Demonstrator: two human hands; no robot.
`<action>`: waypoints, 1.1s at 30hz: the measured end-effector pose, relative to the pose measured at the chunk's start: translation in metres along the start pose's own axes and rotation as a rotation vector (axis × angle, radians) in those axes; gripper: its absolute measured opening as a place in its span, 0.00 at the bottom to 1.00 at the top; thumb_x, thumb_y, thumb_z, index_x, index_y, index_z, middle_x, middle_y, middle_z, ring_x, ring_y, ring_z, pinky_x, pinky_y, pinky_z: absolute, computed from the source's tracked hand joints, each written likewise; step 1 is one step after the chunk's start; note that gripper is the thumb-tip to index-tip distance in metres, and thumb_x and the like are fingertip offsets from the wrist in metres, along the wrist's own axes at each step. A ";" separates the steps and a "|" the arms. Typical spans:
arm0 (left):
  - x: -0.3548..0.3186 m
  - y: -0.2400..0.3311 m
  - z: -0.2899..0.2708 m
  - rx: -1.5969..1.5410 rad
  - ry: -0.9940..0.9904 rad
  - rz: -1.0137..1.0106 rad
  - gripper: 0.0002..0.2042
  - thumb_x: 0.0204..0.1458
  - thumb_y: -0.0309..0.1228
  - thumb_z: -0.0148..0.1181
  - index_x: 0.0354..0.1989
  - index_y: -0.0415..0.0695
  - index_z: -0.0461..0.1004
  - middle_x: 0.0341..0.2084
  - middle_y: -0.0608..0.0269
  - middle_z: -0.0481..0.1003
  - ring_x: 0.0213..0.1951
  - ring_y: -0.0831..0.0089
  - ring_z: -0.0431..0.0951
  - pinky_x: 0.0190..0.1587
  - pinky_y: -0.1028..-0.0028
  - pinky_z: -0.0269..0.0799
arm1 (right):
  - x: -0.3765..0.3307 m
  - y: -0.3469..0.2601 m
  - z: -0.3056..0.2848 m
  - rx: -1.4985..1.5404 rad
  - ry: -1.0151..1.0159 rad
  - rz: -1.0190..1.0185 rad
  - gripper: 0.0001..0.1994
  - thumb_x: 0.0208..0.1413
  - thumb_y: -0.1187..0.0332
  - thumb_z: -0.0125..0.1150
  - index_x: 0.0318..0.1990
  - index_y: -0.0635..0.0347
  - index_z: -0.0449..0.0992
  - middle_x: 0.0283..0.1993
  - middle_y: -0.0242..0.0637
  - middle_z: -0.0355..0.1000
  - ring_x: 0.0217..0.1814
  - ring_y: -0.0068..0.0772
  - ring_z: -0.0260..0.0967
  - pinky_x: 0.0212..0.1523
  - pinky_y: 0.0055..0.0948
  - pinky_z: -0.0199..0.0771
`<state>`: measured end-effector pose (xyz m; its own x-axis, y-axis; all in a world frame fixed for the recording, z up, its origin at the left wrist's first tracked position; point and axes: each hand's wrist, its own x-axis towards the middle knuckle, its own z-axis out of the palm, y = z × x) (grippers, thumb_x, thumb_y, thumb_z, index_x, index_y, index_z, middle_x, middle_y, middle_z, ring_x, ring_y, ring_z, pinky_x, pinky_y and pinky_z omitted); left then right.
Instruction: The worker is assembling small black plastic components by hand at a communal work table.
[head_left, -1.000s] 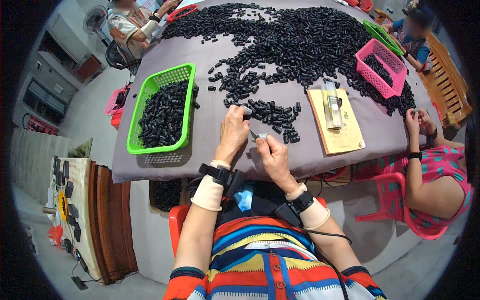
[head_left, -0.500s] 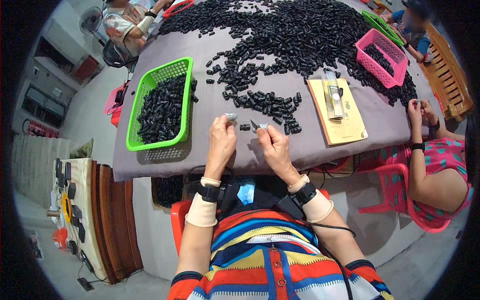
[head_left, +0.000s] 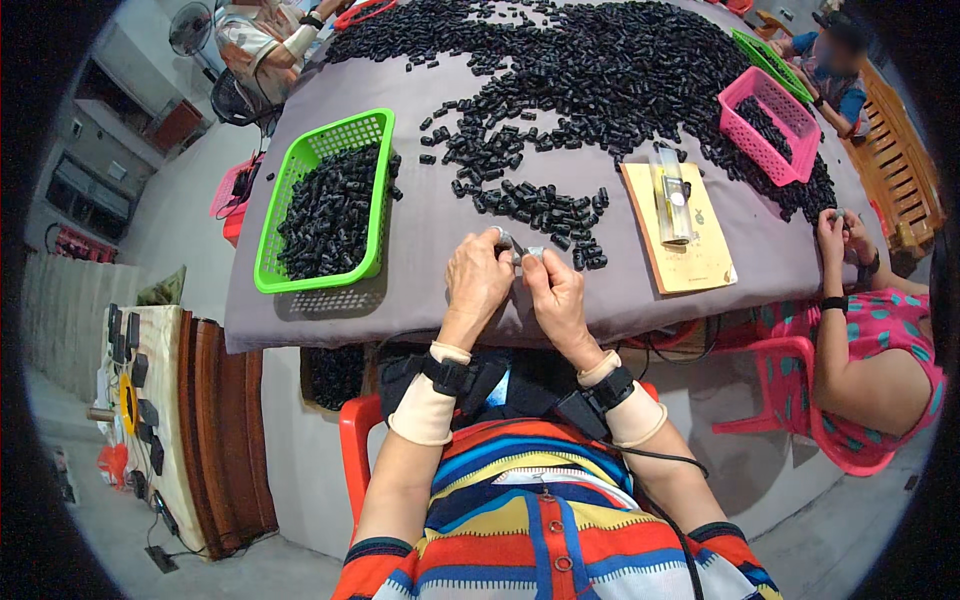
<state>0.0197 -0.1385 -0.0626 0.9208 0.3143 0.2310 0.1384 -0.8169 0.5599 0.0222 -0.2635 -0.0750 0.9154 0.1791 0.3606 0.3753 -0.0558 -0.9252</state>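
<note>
My right hand (head_left: 556,300) pinches a small pointed blade (head_left: 517,246), its dark tip aimed left at my other fingers. My left hand (head_left: 480,275) is closed close beside it, thumb against a fingertip wrapped in pale grey. Whatever lies between those left fingers is too small and covered to make out. Just beyond both hands spreads a loose group of short black cylindrical pieces (head_left: 545,212), over the grey cloth on the table (head_left: 420,310).
A green basket (head_left: 268,250) full of black pieces stands left. Right lies a yellow notebook (head_left: 700,262) with a clear plastic case (head_left: 672,205) on it. Beyond are a large black heap (head_left: 600,75) and a pink basket (head_left: 790,165). Co-workers sit at the right and far left.
My left hand has moved right and slightly away from me, up to the blade. The lone black piece that lay between my hands no longer shows there. My right hand has barely moved.
</note>
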 end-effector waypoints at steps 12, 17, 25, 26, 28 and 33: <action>-0.004 -0.013 0.004 -0.049 0.040 0.084 0.06 0.47 0.26 0.56 0.32 0.38 0.70 0.25 0.48 0.71 0.27 0.53 0.75 0.29 0.60 0.71 | 0.000 0.005 0.001 0.056 0.000 0.036 0.14 0.59 0.63 0.53 0.27 0.64 0.68 0.17 0.32 0.62 0.20 0.18 0.54 0.20 0.26 0.58; -0.017 -0.021 -0.008 -1.037 -0.131 -0.368 0.10 0.49 0.20 0.56 0.40 0.38 0.67 0.24 0.63 0.70 0.21 0.77 0.74 0.19 0.80 0.72 | 0.001 0.002 0.001 0.034 0.026 0.025 0.14 0.58 0.63 0.53 0.25 0.65 0.66 0.16 0.35 0.61 0.19 0.19 0.53 0.19 0.27 0.57; -0.029 -0.040 -0.009 -1.609 -0.234 -0.464 0.11 0.51 0.19 0.53 0.43 0.39 0.70 0.27 0.63 0.71 0.26 0.73 0.75 0.28 0.76 0.76 | -0.003 0.001 0.003 -0.180 -0.097 -0.018 0.12 0.54 0.64 0.56 0.24 0.63 0.68 0.20 0.43 0.66 0.19 0.40 0.62 0.21 0.33 0.60; -0.030 -0.041 -0.008 -1.655 -0.258 -0.469 0.11 0.52 0.19 0.53 0.44 0.39 0.71 0.27 0.64 0.71 0.27 0.74 0.75 0.29 0.76 0.76 | -0.003 -0.004 0.002 -0.174 -0.113 -0.039 0.11 0.54 0.65 0.56 0.25 0.63 0.69 0.21 0.43 0.67 0.21 0.42 0.64 0.21 0.34 0.61; -0.031 -0.046 -0.006 -1.690 -0.277 -0.435 0.11 0.52 0.19 0.52 0.45 0.39 0.70 0.28 0.65 0.71 0.27 0.74 0.74 0.29 0.76 0.75 | -0.004 -0.007 0.002 -0.167 -0.129 -0.060 0.10 0.53 0.66 0.56 0.25 0.62 0.70 0.23 0.43 0.67 0.22 0.44 0.66 0.21 0.35 0.62; -0.033 -0.050 -0.007 -1.731 -0.302 -0.428 0.12 0.53 0.21 0.51 0.47 0.40 0.70 0.28 0.65 0.71 0.27 0.75 0.73 0.29 0.76 0.72 | -0.005 -0.004 0.004 -0.184 -0.157 -0.154 0.09 0.52 0.65 0.57 0.27 0.61 0.71 0.24 0.42 0.69 0.23 0.45 0.68 0.22 0.36 0.64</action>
<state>-0.0205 -0.1045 -0.0924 0.9821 0.0941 -0.1630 0.0447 0.7248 0.6875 0.0158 -0.2598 -0.0733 0.8170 0.3483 0.4595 0.5417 -0.1907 -0.8186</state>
